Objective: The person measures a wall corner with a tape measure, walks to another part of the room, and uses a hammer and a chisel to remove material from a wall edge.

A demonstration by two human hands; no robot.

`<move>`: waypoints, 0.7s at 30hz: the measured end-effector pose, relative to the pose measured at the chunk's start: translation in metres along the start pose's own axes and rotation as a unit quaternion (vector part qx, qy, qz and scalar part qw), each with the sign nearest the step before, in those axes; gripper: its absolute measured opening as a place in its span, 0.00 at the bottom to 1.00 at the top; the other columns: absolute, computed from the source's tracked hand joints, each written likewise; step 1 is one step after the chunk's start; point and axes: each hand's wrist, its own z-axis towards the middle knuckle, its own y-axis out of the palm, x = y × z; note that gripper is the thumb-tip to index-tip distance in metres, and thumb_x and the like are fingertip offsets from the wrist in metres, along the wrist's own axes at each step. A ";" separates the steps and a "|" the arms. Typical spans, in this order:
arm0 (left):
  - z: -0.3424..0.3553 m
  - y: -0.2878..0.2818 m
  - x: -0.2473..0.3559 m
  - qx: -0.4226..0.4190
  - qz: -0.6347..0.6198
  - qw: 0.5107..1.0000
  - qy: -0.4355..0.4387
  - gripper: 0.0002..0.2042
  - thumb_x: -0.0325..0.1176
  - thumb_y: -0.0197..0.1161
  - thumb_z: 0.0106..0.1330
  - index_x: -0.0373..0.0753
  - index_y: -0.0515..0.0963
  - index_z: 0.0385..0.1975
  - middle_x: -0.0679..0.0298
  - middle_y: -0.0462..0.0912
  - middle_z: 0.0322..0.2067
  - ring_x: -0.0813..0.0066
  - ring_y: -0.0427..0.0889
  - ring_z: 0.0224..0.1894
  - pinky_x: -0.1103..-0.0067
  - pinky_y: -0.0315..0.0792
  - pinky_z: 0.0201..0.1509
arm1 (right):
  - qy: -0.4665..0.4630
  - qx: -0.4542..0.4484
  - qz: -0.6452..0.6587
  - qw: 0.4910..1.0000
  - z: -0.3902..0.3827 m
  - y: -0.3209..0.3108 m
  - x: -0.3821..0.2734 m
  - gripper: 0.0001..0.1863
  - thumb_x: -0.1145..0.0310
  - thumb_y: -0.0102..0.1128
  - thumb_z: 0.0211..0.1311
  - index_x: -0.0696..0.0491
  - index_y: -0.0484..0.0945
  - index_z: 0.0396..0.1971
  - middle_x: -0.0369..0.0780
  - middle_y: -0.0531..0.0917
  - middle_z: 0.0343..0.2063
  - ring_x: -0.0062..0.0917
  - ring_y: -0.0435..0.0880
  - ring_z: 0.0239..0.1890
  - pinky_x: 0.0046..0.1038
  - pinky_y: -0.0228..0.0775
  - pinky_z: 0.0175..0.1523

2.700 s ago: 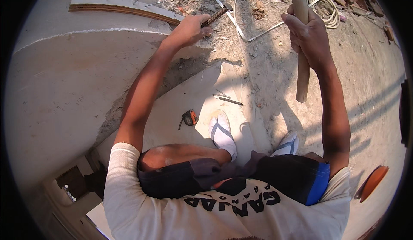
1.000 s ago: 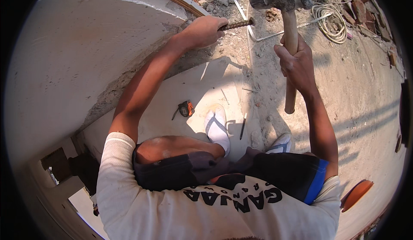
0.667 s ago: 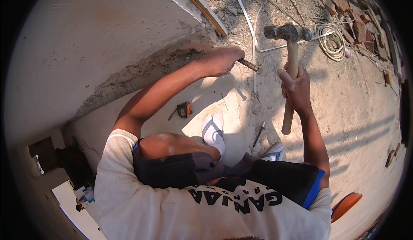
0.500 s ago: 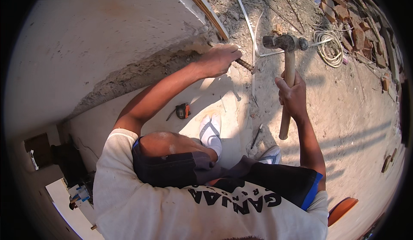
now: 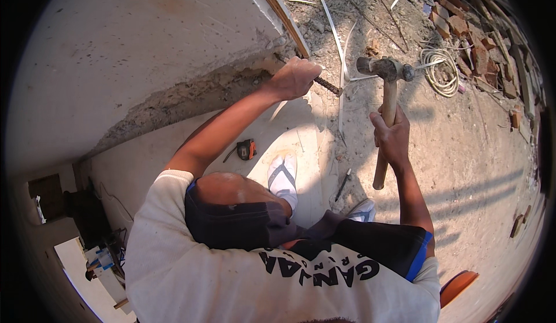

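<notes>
My left hand (image 5: 295, 79) is wrapped round a ribbed steel rod chisel (image 5: 328, 86), its struck end sticking out to the right. The rod's other end points at the broken lower edge of the wall (image 5: 191, 94), by a wooden strip (image 5: 282, 11); whether its tip touches is too small to tell. In my right hand (image 5: 394, 137) is a hammer (image 5: 389, 96), gripped round its wooden handle. The hammer's steel head stands up and to the right of the rod's end, apart from it.
A tape measure (image 5: 246, 149) and a dark marker-like stick (image 5: 343, 185) lie near my feet. White strapping (image 5: 332, 27) crosses the rubble. Farther right are a coiled cable (image 5: 441, 73) and broken bricks (image 5: 479, 53). An orange curved object (image 5: 457, 288) lies at lower right.
The hammer has shifted very slightly, its head a little lower in view. Both hands keep their grips, and the rod stays nearly in place. The view has shifted a little.
</notes>
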 end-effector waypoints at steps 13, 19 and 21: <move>0.004 0.008 -0.012 0.171 -0.068 0.983 0.030 0.08 0.30 0.62 0.57 0.39 0.68 0.22 0.58 0.70 0.22 0.56 0.71 0.29 0.66 0.63 0.36 | -0.236 0.226 0.320 0.889 -0.010 -0.001 -0.050 0.07 0.81 0.50 0.62 0.53 0.62 0.33 0.34 0.67 0.14 0.14 0.62 0.10 0.20 0.61 0.16; 0.005 0.014 -0.016 0.164 -0.052 0.984 0.052 0.11 0.32 0.61 0.63 0.39 0.68 0.21 0.58 0.69 0.20 0.56 0.71 0.27 0.66 0.63 0.35 | -0.058 0.038 -0.081 0.994 -0.011 0.041 0.059 0.07 0.72 0.60 0.56 0.57 0.71 0.30 0.41 0.75 0.19 0.24 0.76 0.22 0.29 0.69 0.31; -0.004 0.016 -0.021 0.160 -0.068 0.983 0.057 0.12 0.34 0.61 0.64 0.39 0.69 0.22 0.58 0.68 0.20 0.55 0.71 0.26 0.66 0.64 0.34 | -0.014 0.025 -0.070 0.997 -0.013 0.032 0.039 0.07 0.72 0.61 0.56 0.57 0.72 0.31 0.40 0.75 0.19 0.25 0.76 0.22 0.29 0.68 0.30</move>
